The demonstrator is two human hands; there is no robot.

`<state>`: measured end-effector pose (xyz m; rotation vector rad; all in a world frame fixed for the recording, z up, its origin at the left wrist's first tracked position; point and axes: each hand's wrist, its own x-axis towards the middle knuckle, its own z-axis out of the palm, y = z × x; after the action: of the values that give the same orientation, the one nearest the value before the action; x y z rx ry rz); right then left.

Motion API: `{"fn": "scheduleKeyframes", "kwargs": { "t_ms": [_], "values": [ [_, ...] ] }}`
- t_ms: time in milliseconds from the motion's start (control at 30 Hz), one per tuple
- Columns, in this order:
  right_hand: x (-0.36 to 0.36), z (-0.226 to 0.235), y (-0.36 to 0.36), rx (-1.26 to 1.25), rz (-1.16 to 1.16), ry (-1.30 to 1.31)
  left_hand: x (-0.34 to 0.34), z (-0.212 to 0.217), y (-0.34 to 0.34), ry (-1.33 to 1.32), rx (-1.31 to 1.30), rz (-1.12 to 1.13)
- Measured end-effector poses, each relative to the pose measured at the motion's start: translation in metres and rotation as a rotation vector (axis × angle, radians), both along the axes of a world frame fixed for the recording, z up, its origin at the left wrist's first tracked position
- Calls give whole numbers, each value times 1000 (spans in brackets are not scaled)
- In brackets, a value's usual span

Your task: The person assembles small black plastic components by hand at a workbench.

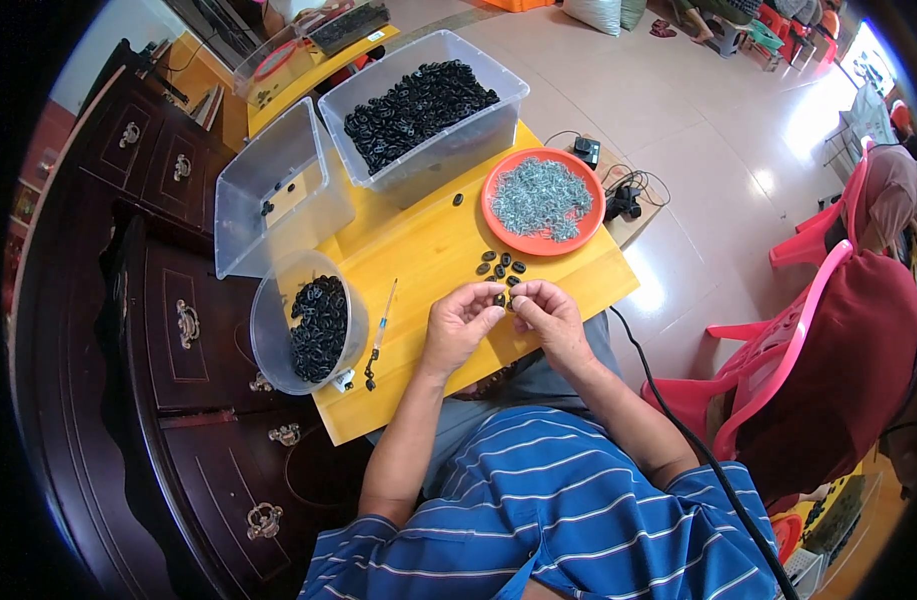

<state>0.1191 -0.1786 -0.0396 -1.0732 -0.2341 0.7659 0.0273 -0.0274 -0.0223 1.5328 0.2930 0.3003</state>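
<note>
At the table's near edge, my left hand [458, 328] and my right hand [552, 322] meet with fingertips pinched. A small black oval plastic piece [499, 299] is in the left fingertips. Something small and dark shows at the right fingertips, mostly covered by the fingers. Just beyond my hands lie several loose black oval pieces [499, 270] with slotted middles. Behind them is an orange-red plate [490, 203] heaped with small silvery metal parts [541, 197]. To the left of my hands, a thin tool with a pale blue handle [383, 325] lies on the table.
A round clear tub [359, 335] of black pieces stands on the left of the yellow table [418, 240]. Behind it is a nearly bare clear bin [240, 205], beside a larger bin [448, 165] full of black parts. Dark drawers [193, 340] flank the left; pink chairs [778, 360] stand right.
</note>
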Motion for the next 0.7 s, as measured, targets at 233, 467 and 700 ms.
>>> {"fn": "scheduleKeyframes", "kwargs": {
  "t_ms": [233,467,700],
  "values": [
    [0,-1,0,-16,13,-5,3,7,2,30,174,-10],
    [1,-2,-1,-42,24,-5,5,18,8,37,230,-88],
    [3,-2,-2,-15,30,41,8,11,5,-16,188,-47]
  ]
}}
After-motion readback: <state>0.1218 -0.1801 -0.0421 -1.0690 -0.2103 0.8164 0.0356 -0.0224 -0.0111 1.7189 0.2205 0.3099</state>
